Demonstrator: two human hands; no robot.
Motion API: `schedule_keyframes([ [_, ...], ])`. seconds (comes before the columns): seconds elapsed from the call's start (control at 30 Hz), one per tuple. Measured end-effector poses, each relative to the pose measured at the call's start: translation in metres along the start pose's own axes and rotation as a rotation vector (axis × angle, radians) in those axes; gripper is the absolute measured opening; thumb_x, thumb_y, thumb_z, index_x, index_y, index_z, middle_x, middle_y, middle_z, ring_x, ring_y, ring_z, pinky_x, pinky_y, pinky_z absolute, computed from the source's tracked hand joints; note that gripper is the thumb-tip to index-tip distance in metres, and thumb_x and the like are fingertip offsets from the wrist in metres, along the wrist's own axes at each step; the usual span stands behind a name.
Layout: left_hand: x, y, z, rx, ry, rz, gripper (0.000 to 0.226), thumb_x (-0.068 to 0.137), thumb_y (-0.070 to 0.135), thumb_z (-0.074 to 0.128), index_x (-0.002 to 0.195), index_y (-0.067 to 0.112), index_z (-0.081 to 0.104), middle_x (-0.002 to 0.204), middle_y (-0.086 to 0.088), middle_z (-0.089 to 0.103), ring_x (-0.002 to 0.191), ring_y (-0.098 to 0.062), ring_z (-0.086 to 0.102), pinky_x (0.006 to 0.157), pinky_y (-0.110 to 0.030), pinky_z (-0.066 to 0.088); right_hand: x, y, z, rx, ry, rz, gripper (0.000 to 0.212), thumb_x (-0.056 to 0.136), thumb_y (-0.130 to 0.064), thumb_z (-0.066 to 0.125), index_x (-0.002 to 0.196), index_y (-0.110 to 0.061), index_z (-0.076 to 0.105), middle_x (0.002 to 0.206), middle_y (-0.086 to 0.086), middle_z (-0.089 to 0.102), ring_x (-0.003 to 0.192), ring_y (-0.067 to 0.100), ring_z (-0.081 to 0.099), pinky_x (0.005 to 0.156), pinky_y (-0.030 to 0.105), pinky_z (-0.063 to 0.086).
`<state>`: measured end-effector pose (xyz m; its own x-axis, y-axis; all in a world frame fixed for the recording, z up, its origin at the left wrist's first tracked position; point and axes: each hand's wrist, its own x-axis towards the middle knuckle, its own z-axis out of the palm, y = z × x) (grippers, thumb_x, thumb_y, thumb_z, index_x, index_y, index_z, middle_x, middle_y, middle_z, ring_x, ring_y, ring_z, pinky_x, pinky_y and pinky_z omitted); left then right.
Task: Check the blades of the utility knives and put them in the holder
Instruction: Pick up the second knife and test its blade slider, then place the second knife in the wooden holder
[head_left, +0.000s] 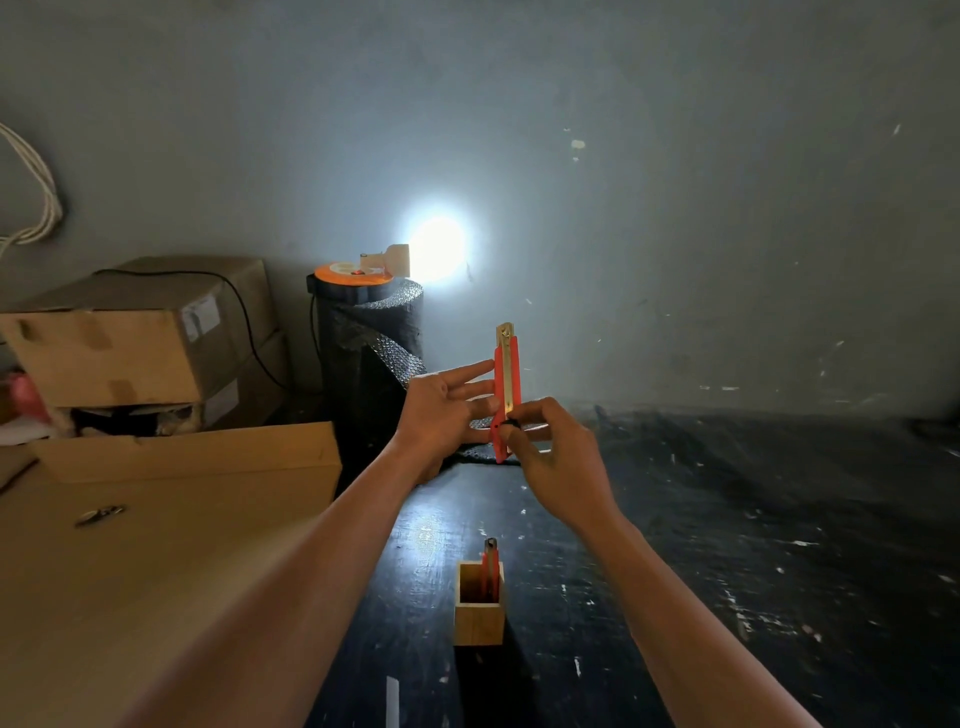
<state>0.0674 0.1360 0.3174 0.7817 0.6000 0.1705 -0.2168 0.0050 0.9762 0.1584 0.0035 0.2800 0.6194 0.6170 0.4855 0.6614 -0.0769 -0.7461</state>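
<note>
A red utility knife stands upright in the air in front of me, its metal tip pointing up. My right hand pinches its lower part, thumb and forefinger on the black slider. My left hand is beside the knife on its left, fingers spread and touching the red body. Below, near me on the black table, stands a small square wooden holder. A second red utility knife sticks out of it.
A flat cardboard sheet covers the left side, with a small metal object on it. Stacked cardboard boxes sit at the back left. A dark bubble-wrap roll stands behind my hands, a bright lamp on top.
</note>
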Motion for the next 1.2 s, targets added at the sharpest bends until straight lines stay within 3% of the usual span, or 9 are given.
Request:
schedule_keyframes([
  [0.13,-0.005,-0.022,-0.008,0.027,-0.014,-0.007,0.048,0.089,-0.014,0.066,0.132,0.006,0.067,0.111,-0.015,0.079,0.09,-0.032,0.079,0.068,-0.045,0.066,0.007,0.005,0.001,0.121,0.042,0.06,0.036,0.095,-0.036,0.063,0.128,-0.035,0.047,0.097,-0.026,0.057,0.08,-0.003,0.063,0.065,0.011,0.049],
  [0.23,-0.009,-0.041,-0.013,0.048,-0.037,-0.011,0.046,0.09,-0.016,0.063,0.131,0.006,0.067,0.109,-0.011,0.08,0.092,-0.032,0.079,0.068,-0.042,0.066,0.016,0.016,0.006,0.104,0.011,0.092,0.043,0.097,-0.035,0.061,0.137,-0.029,0.049,0.105,-0.017,0.059,0.089,0.006,0.064,0.066,0.011,0.05],
  [0.37,-0.009,-0.061,-0.014,0.092,-0.029,-0.025,0.043,0.088,-0.017,0.065,0.124,0.007,0.068,0.094,0.001,0.082,0.082,-0.019,0.081,0.06,-0.028,0.062,0.022,0.033,0.019,0.202,-0.015,0.165,0.032,0.096,-0.029,0.065,0.126,-0.018,0.064,0.103,-0.002,0.074,0.089,0.016,0.074,0.074,0.037,0.064],
  [0.43,-0.006,-0.074,-0.016,0.112,-0.008,-0.043,0.039,0.087,-0.014,0.068,0.121,0.006,0.069,0.096,-0.002,0.081,0.082,-0.019,0.081,0.062,-0.027,0.062,0.022,0.043,0.025,0.242,-0.023,0.199,0.025,0.094,-0.026,0.067,0.117,-0.016,0.068,0.098,0.001,0.075,0.084,0.016,0.075,0.072,0.041,0.064],
  [0.57,0.002,-0.114,-0.028,0.196,0.069,-0.14,0.036,0.087,0.001,0.076,0.122,0.007,0.07,0.103,-0.009,0.08,0.089,-0.021,0.08,0.072,-0.031,0.065,0.018,0.068,0.042,0.203,-0.04,0.225,0.023,0.092,-0.031,0.07,0.109,-0.016,0.068,0.093,0.002,0.075,0.082,0.017,0.075,0.069,0.041,0.064],
  [0.7,0.003,-0.173,-0.047,0.458,0.155,-0.23,0.052,0.085,0.004,0.078,0.134,0.011,0.063,0.113,-0.011,0.074,0.094,-0.018,0.075,0.079,-0.035,0.065,0.013,0.101,0.064,0.16,-0.081,0.287,0.026,0.089,-0.036,0.071,0.104,-0.015,0.065,0.09,0.002,0.073,0.081,0.017,0.073,0.072,0.044,0.063],
  [0.83,-0.006,-0.22,-0.054,0.556,0.1,-0.386,0.083,0.074,0.01,0.088,0.147,0.014,0.048,0.129,-0.01,0.064,0.111,-0.022,0.065,0.083,-0.031,0.059,0.005,0.135,0.088,0.051,-0.155,0.333,0.016,0.089,-0.028,0.073,0.101,-0.023,0.065,0.086,-0.001,0.073,0.073,0.012,0.073,0.066,0.038,0.062],
  [1.03,-0.021,-0.264,-0.057,0.657,0.009,-0.572,0.103,0.07,0.015,0.09,0.157,0.016,0.034,0.151,-0.011,0.05,0.136,-0.027,0.052,0.108,-0.044,0.049,-0.012,0.163,0.12,-0.077,-0.281,0.386,0.014,0.094,-0.03,0.064,0.102,-0.019,0.063,0.084,0.0,0.073,0.068,0.012,0.072,0.06,0.036,0.063],
  [1.2,-0.028,-0.281,-0.055,0.645,0.013,-0.573,0.097,0.075,0.013,0.085,0.157,0.021,0.035,0.147,-0.007,0.056,0.128,-0.022,0.059,0.104,-0.045,0.054,-0.024,0.176,0.139,-0.197,-0.395,0.364,0.008,0.094,-0.024,0.061,0.1,-0.019,0.062,0.089,0.002,0.072,0.077,0.018,0.069,0.068,0.042,0.061],
])
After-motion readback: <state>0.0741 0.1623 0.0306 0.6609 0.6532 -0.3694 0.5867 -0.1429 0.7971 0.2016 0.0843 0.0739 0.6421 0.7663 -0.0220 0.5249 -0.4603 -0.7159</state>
